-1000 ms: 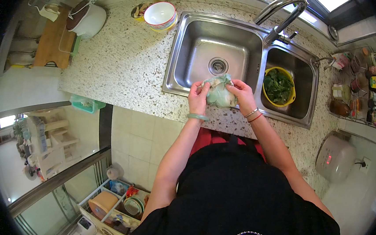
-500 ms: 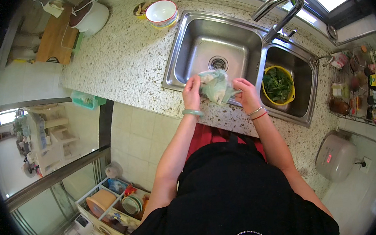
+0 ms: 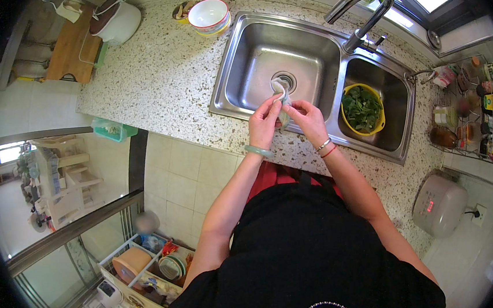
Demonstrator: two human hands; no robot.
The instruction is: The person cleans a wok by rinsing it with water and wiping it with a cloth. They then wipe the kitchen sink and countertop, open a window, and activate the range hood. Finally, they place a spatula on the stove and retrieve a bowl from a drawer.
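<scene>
Left hand and right hand pinch a limp bundle — pale green and white; bunched narrow.

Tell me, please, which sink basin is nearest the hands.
The larger left basin: left hand and right hand are by its near rim. The smaller right basin holds a yellow basket.

The left forearm and right forearm extended forward and inward, converging from elbows set well apart; the left hand and right hand were positioned close together ahead of the torso, angled toward each other; each was closed in a pinch grip.
</scene>
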